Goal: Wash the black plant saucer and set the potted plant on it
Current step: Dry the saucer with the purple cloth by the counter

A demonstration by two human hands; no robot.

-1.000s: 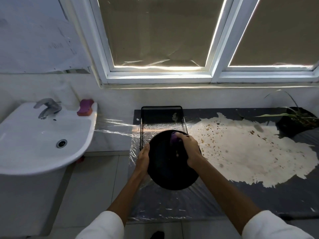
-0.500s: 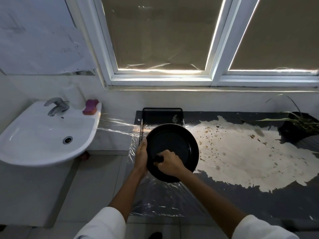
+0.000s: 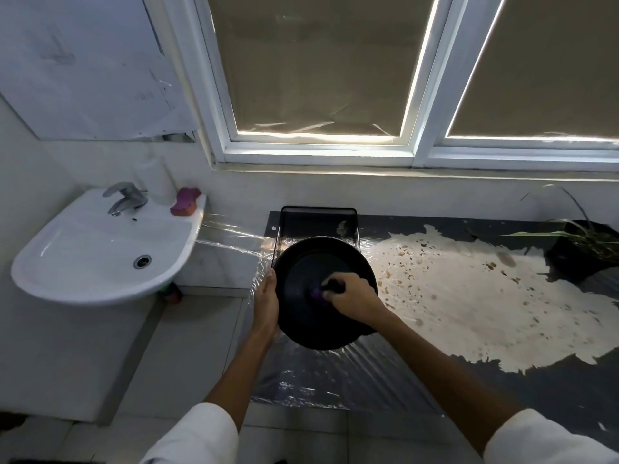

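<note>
**Scrubbing the saucer: grip and stroke notes**

The saucer (image 3: 301, 272) is held up over the counter (image 3: 335, 383), tilted toward the camera, in front of the tray (image 3: 318, 207). It looks clear of the film-covered top, tho the far rim is hard to judge.

L hand (image 3: 266, 306) clamps the left rim, thumb along the edge. The fingers are hidden behind, so can't tell how far they wrap. R hand (image 3: 355, 298) is curled tight on a purple sponge (image 3: 316, 294), pressed to the inner face near the middle.

Judgement: wash step is mid-way. The plant (image 3: 582, 252) sits far right on the counter, well apart, untouched.

To do this step well:
- Work in circles from the centre out to the raised rim. Dirt prob. collects in the groove where floor meets wall.
- Push the L hand back against each R hand stroke. One-sided grip means the saucer can pivot or slip, esp. if wet or soapy.
- Turn the saucer bit by bit so the patch under the L thumb gets scrubbed too.
- Do the underside as well.
- No water visible here. The sink (image 3: 83, 262) is to the left, so rinse there, not over the counter.
- Black on black in dim light: tilt to the window to check for residue.
</note>
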